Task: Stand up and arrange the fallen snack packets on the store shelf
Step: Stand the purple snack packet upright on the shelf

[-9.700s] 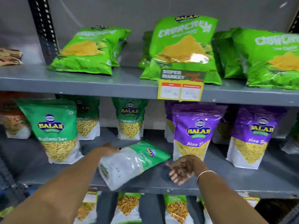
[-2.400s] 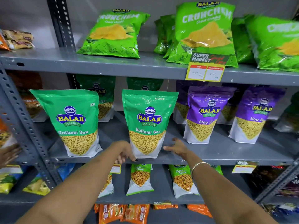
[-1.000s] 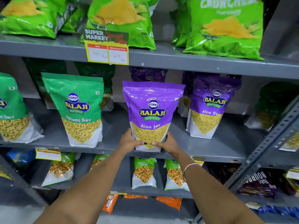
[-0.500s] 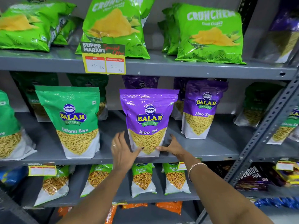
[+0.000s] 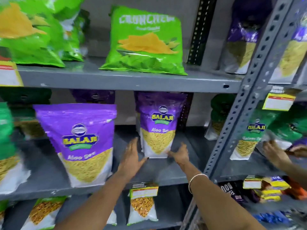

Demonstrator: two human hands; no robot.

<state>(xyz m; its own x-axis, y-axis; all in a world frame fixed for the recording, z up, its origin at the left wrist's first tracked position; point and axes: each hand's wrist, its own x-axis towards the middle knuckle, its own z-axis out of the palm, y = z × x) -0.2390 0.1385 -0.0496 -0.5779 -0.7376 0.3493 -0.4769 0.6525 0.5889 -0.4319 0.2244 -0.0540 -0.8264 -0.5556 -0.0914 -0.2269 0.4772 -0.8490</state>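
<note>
Left hand point(image 5: 131, 161), right hand point(image 5: 180, 153) open, flanking upright purple Aloo Sev packet point(image 5: 157, 130).

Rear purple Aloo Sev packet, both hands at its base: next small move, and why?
Probably close both hands on the rear Aloo Sev packet and draw it forward. Left hand and right hand flank its base, open; it stands upright but further back than the front Aloo Sev packet.

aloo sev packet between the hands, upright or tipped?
Upright. The rear Aloo Sev packet stands on its base on the middle shelf, label facing out; left hand and right hand flank its bottom corners.
</note>
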